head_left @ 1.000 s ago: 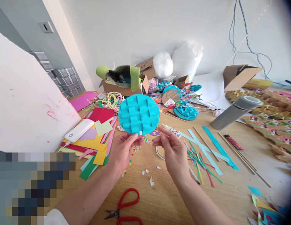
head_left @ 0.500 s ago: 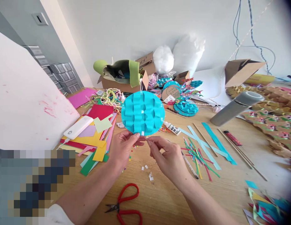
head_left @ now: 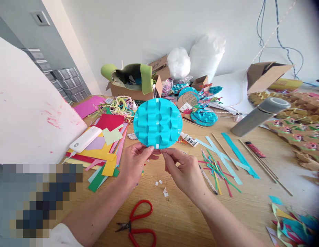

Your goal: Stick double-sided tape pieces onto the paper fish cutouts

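Observation:
A round turquoise paper disc [head_left: 164, 120] with rows of wavy raised strips is held upright in front of me. Small white squares show on it, at the top, centre and bottom edge. My left hand [head_left: 136, 159] pinches the disc's lower edge, thumb in front beside the bottom white square. Close by, my right hand [head_left: 181, 168] has thumb and forefinger pressed together at the lower rim; whatever is between those fingertips is too small to make out. Beneath my hands, several white scraps [head_left: 165, 192] lie on the wooden table [head_left: 180, 223], with red-handled scissors [head_left: 135, 224] nearer to me.
Coloured paper sheets [head_left: 108, 137] and a white power bank [head_left: 85, 139] lie at left. To the right are a glue bottle [head_left: 189, 139], thin paper strips [head_left: 218, 171], wooden sticks [head_left: 264, 166] and a grey flask [head_left: 259, 116]. Behind stands a cardboard box [head_left: 128, 92].
The disc appears slightly larger and a little more to the right, with a slight tilt change. Both hands keep nearly the same place and grip.

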Demonstrator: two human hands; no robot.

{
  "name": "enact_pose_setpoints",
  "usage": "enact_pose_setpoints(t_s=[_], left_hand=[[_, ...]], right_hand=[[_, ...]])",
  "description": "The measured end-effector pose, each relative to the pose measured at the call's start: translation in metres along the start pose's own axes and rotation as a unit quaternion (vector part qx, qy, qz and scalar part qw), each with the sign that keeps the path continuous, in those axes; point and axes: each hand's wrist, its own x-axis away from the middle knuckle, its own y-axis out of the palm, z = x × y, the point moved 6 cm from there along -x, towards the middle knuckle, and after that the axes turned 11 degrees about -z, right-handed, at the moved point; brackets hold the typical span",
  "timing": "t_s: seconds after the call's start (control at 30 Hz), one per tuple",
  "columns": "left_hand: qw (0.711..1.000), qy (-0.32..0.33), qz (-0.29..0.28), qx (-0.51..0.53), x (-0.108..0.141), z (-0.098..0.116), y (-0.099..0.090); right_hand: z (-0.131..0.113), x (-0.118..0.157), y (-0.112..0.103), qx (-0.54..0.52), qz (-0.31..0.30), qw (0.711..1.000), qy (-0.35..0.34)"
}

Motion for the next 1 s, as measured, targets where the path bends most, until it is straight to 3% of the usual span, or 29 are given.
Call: enact_pose_setpoints(t_s=[1.0], left_hand=[[1.000,-0.022,-0.001,-0.021,0.0010,0.0003,0.0014]], right_hand=[[0.0020,-0.0016,-0.0007,-0.006,-0.025,0.999,0.032]])
